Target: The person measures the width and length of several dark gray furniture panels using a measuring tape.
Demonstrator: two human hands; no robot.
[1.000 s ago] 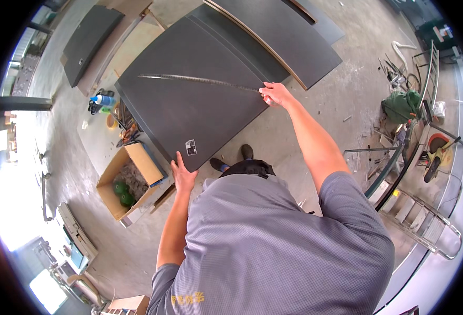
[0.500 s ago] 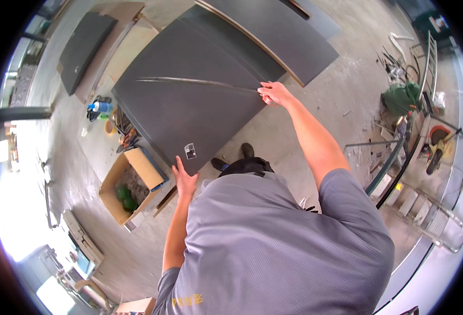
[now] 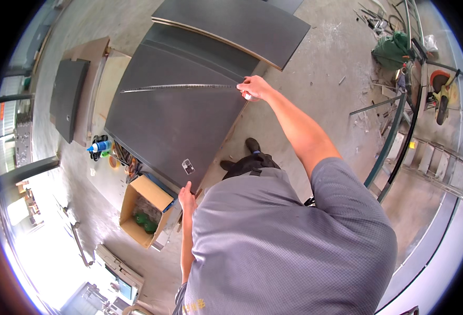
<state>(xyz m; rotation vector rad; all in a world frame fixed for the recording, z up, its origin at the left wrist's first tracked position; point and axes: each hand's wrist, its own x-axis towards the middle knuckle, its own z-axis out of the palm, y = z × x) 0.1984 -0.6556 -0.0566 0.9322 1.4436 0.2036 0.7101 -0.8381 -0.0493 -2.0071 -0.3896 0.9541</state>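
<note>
A tape measure [image 3: 249,96] is gripped in my right hand [image 3: 258,89]. Its extended blade [image 3: 181,86] runs leftward across a dark grey panel [image 3: 163,113], from the panel's right edge toward its left one. Near the panel's closest corner is my left hand [image 3: 188,198], with one finger stretched toward the edge and the others partly hidden; it holds nothing that I can see. A small printed label [image 3: 188,167] lies on the panel just beyond that hand.
Another grey panel [image 3: 236,26] overlaps the far side. An open cardboard box [image 3: 131,210] with green items stands left of my left hand. A blue-capped bottle [image 3: 101,147] and tools lie by the panel. Further panels [image 3: 70,100] are far left; metal frames [image 3: 394,142] and a ladder [image 3: 433,160] stand right.
My view has turned, shifting the panels left. The tape's blade lies straighter across the panel, still in my right hand. My left hand's fingers, spread before, are drawn closer together by the corner.
</note>
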